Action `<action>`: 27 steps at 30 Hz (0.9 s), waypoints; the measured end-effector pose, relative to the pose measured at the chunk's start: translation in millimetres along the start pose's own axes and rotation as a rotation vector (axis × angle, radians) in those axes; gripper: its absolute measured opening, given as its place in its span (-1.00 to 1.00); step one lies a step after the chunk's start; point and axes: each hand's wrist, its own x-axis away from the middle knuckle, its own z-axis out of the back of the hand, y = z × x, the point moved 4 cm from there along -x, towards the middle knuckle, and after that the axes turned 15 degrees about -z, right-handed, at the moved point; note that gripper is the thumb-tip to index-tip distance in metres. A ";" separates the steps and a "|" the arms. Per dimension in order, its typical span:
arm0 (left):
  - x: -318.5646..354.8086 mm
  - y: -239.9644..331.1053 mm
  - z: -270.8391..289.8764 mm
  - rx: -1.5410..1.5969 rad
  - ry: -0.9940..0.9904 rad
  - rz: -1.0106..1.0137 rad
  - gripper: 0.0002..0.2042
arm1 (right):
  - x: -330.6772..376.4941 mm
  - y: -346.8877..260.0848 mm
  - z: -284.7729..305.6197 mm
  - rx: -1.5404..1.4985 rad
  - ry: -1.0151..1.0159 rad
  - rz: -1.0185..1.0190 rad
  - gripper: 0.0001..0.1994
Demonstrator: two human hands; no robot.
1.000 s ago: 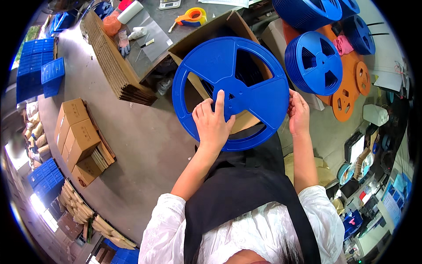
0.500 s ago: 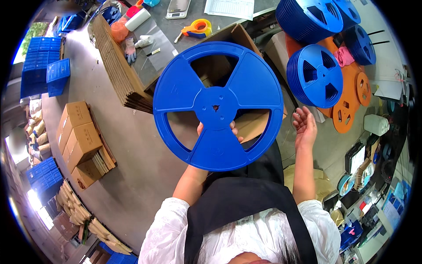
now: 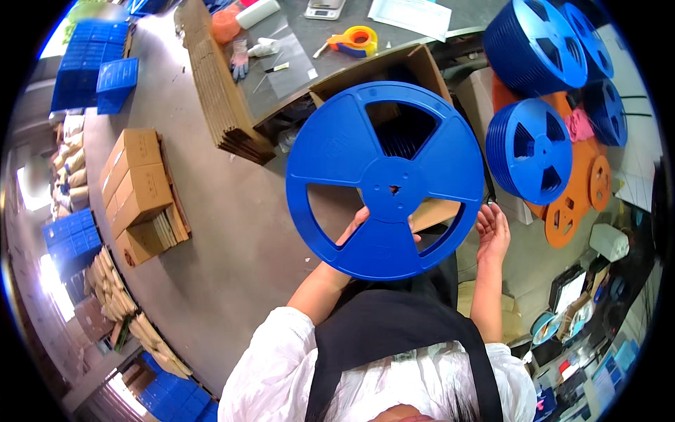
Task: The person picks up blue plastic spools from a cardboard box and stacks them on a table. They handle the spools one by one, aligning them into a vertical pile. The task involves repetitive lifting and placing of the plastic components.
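Observation:
A large blue plastic reel (image 3: 393, 246) with three wide windows and a small centre hole is held up in front of me, its flat face tilted upward. My left hand (image 3: 357, 224) grips it from below near the hub, with the thumb showing through the left window and fingertips through the right one. The rest of that hand is hidden behind the reel. Close by the reel's right rim is my right hand (image 3: 493, 232), open, fingers apart and holding nothing; whether it touches the rim I cannot tell. Behind the reel stands an open cardboard box (image 3: 430, 69) with blue reels inside.
Stacked blue reels (image 3: 538, 151) stand at right on an orange surface, beside loose orange discs (image 3: 564, 219). Flattened cartons (image 3: 221, 98) lean against the grey table (image 3: 288, 56), which carries a tape dispenser (image 3: 355, 43) and scale. Taped boxes (image 3: 137, 186) sit on a pallet at left.
The whole view has shifted, moving most things rightward. My right hand has come nearer the reel's rim. Blue reels in the box now show through the upper window.

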 end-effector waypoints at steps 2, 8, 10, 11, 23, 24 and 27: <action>-0.2 -2.3 -9.6 0.020 0.060 0.003 -0.28 | -3.9 3.0 2.4 0.006 -0.009 -0.025 -0.61; -23.4 -15.5 -8.7 -0.032 0.084 -0.052 -0.27 | -23.5 3.9 13.9 0.027 -0.004 -0.084 -0.64; -35.8 -12.4 7.4 -0.134 0.146 -0.092 -0.28 | -26.1 7.9 14.9 0.057 -0.014 -0.131 -0.66; -39.7 -12.5 21.1 -0.162 0.249 -0.126 -0.32 | -27.8 13.5 17.1 0.061 -0.036 -0.166 -0.67; -251.0 -10.1 164.6 -0.409 0.398 -0.347 -0.61 | -53.2 39.8 70.6 0.205 0.024 -0.502 -0.69; -262.7 -13.5 173.1 -0.404 0.445 -0.323 -0.60 | -58.7 36.7 73.1 0.222 0.033 -0.510 -0.69; -289.0 -24.4 189.2 -0.425 0.475 -0.282 -0.50 | -74.0 30.1 81.7 0.237 0.044 -0.532 -0.69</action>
